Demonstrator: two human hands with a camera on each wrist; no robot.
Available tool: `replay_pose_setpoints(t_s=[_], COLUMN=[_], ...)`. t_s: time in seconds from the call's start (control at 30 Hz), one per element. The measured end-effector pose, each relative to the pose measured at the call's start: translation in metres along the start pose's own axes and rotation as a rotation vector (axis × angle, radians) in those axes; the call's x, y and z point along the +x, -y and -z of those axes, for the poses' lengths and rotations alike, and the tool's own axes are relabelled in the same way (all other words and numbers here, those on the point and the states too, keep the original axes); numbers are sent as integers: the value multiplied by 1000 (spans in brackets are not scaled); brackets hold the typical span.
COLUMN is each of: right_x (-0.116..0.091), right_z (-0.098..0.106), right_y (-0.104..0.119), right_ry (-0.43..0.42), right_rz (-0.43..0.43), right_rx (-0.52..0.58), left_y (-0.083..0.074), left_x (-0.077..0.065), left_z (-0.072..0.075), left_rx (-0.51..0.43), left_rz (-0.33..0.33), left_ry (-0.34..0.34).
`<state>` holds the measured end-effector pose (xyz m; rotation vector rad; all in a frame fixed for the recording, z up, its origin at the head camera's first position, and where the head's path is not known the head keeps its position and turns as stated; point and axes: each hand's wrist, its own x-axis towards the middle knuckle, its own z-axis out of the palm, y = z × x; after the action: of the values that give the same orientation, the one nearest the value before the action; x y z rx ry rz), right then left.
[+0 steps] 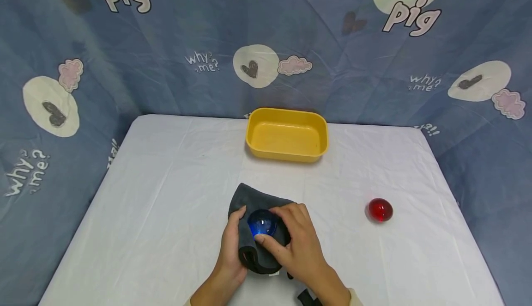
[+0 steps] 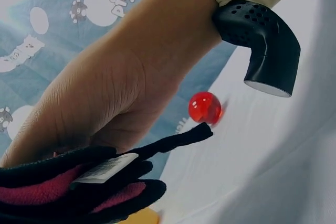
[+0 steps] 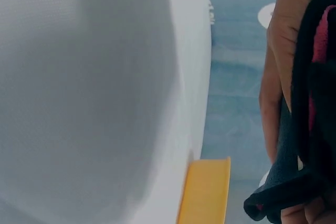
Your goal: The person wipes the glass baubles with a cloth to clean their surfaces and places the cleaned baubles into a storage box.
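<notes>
In the head view my left hand (image 1: 230, 247) grips a folded dark grey cloth (image 1: 253, 197) by its left side, thumb on top. A glassy blue ball (image 1: 262, 223) lies against the cloth's upper face. My right hand (image 1: 302, 241) pinches this ball between thumb and fingers. Black edging, a pink inner side and a white label (image 2: 105, 169) on the cloth (image 2: 131, 200) show in the left wrist view. That view does not show the blue ball, and neither does the right wrist view. The fingers beneath the cloth are mostly hidden.
A shiny red ball (image 1: 380, 210) sits on the white-covered table (image 1: 166, 232), right of my hands. Behind them, near the far edge, stands a yellow rectangular tray (image 1: 287, 156). Blue printed fabric (image 1: 332, 84) hangs behind the table and along both sides.
</notes>
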<state>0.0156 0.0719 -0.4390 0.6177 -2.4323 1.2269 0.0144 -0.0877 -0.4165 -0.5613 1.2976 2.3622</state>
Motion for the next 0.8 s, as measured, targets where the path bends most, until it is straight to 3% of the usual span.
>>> replay_pose_setpoints(t_s=[0.1, 0.27, 0.37, 0.63, 0.8], right_x=[1, -1, -3, -4, -1], right_z=[-1, -2, -4, -6, -4], right_y=[0, 1, 2, 0, -1], right_ry=[0, 68, 98, 21, 10], right_rz=[-19, -79, -73, 24, 32], right_rx=[-18, -20, -31, -35, -8], left_y=[-1, -1, -1, -1, -1], left_x=[0, 4, 5, 7, 7], left_z=[1, 2, 2, 1, 1], left_rx=[-1, -17, -22, 0, -5], left_rz=[3, -11, -25, -24, -8], left_ry=[12, -7, -15, -38, -42])
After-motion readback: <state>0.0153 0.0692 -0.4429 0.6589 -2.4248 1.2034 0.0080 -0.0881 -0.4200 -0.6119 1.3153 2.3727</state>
